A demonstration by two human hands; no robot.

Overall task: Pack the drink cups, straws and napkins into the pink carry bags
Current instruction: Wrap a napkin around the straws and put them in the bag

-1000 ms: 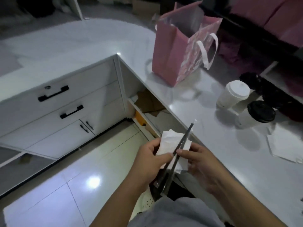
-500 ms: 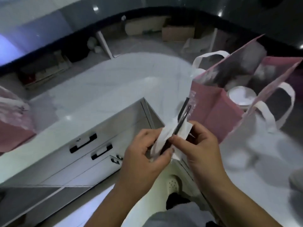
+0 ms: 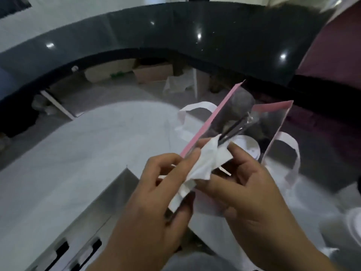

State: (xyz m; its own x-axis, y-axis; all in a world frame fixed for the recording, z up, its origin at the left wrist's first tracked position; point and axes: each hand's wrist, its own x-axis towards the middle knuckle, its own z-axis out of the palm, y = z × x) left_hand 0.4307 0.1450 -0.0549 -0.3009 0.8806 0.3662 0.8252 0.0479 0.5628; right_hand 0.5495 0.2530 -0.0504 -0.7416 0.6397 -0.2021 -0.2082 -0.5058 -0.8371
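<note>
Straws (image 3: 233,128) have moved into pink bag (image 3: 273,106); left hand (image 3: 156,202), right hand (image 3: 246,192) pinch napkins (image 3: 203,165).

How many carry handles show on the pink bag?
2. The left handle arches off the pink bag's left wall; the right handle hangs outside its right wall. None seems hidden.

Bag (image 3: 203,132) on bench (image 3: 97,143), cup (image 3: 248,145) inside. Napkin (image 3: 203,165) w/ straws (image 3: 234,128) over bag mouth, btwn left hand (image 3: 156,202) & right hand (image 3: 254,192); straws point into bag. Drawers (image 3: 78,241) below bench.
</note>
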